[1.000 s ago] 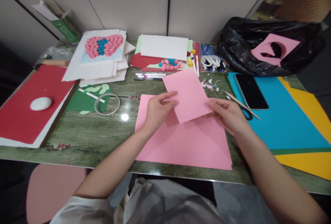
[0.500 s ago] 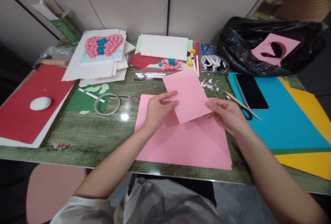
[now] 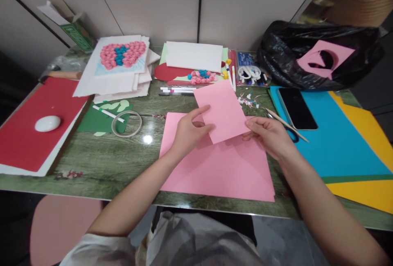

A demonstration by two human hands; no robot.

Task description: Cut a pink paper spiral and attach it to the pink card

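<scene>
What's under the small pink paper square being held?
Large pink paper sheets lie below the small pink paper square, on the green wood-grain tabletop. The square hides part of their far edge; anything directly behind it can't be seen.

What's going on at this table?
A person has a small pink sheet in both hands: the left hand at its left edge, the right hand pinching its right corner. It is held over larger pink paper lying on the table. To the right, a phone lies on a blue sheet; to the left, a tape roll partly overlaps green paper.
</scene>
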